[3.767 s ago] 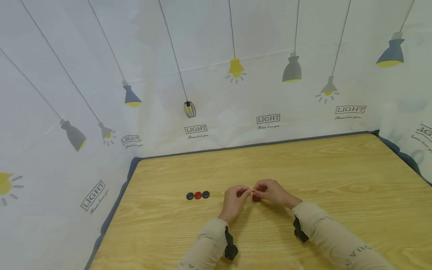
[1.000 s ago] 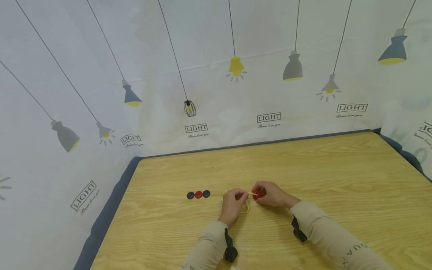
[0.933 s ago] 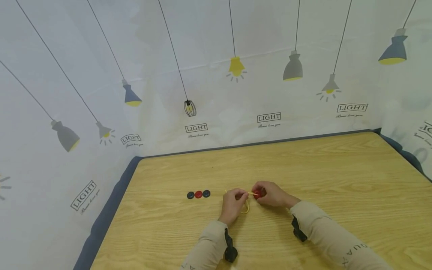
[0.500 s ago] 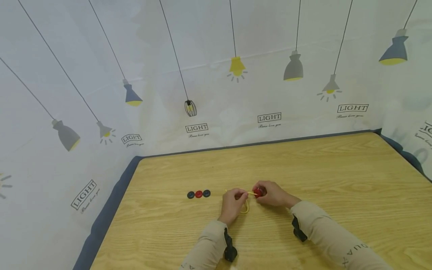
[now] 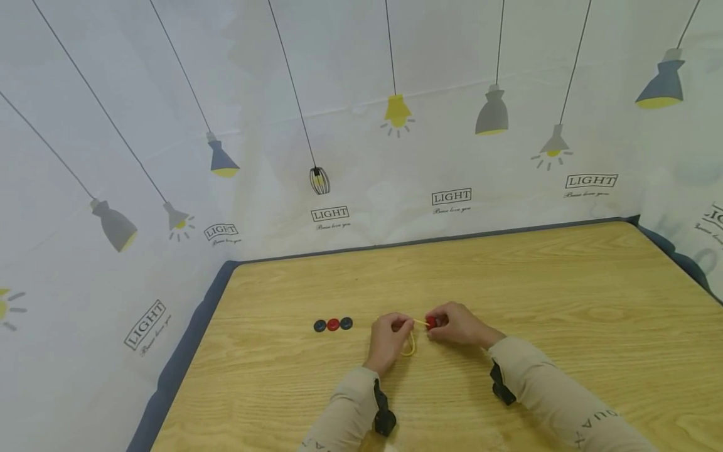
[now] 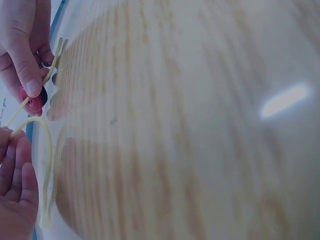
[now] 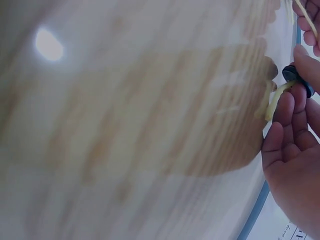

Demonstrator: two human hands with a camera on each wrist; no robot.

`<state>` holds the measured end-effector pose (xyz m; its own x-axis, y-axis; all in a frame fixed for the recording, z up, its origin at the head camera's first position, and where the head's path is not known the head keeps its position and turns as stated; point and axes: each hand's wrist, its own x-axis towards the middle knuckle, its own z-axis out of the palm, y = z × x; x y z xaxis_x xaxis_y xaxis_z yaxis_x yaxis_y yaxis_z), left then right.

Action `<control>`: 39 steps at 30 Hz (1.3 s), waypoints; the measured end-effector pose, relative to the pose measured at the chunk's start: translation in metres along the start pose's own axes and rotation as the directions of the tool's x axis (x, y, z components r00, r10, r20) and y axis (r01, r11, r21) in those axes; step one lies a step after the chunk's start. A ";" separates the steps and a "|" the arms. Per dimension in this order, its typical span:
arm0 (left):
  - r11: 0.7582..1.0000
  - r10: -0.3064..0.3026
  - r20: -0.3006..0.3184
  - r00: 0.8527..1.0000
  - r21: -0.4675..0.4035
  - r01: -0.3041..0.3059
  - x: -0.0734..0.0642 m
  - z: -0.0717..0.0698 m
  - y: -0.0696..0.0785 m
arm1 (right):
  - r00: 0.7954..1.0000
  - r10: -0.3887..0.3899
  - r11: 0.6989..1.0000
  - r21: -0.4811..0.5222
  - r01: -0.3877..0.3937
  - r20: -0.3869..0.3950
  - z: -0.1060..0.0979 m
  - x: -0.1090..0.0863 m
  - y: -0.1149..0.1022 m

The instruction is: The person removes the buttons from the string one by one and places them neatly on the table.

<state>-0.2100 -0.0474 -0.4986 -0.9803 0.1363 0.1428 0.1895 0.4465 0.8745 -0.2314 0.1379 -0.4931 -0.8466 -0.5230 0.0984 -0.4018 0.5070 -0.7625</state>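
Note:
My left hand (image 5: pixel 386 342) pinches a yellow cord (image 5: pixel 413 346), which droops in a loop beside the fingers. From there the cord runs taut to a red button (image 5: pixel 432 322) that my right hand (image 5: pixel 459 324) grips between thumb and fingers. Behind the red button (image 6: pixel 33 102), the left wrist view shows a dark edge. The right wrist view shows this as a dark button (image 7: pixel 289 74) under the thumb, with a tail of cord (image 7: pixel 276 101) coming out on that side. Both hands are just above the wooden table (image 5: pixel 508 282).
Left of the hands lie three buttons in a row: a dark one (image 5: pixel 320 326), a red one (image 5: pixel 333 324) and another dark one (image 5: pixel 346 323). A white printed curtain (image 5: pixel 384 220) stands along the table's far and side edges.
Earlier both hands pinched the cord over the red button near the table. Now the right hand grips that button, turned more edge-on, and the left hand has the cord, a loop hanging.

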 end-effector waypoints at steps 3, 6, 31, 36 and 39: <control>1.000 0.000 0.003 1.000 -0.007 0.000 0.000 0.000 0.001 | 1.000 -0.001 1.000 0.002 0.001 -0.002 0.000 0.000 0.000; 1.000 0.000 0.004 1.000 -0.011 0.000 0.000 0.000 0.000 | 1.000 0.013 1.000 -0.004 -0.013 -0.010 0.001 0.000 0.001; 0.999 0.029 0.004 1.000 -0.040 -0.028 -0.002 0.006 -0.004 | 0.993 0.068 0.998 0.000 -0.068 -0.095 0.003 0.002 -0.002; 0.999 0.024 0.005 1.000 -0.026 -0.023 -0.003 0.005 -0.003 | 0.993 0.064 0.997 -0.024 -0.067 -0.103 0.004 0.002 -0.004; 1.000 0.015 0.010 1.000 -0.024 -0.015 -0.002 0.003 -0.002 | 0.992 0.068 0.997 -0.026 -0.071 -0.103 0.004 0.003 -0.004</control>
<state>-0.2079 -0.0458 -0.5025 -0.9768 0.1515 0.1513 0.2023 0.4228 0.8833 -0.2307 0.1314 -0.4925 -0.9035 -0.4138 0.1115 -0.3494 0.5606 -0.7507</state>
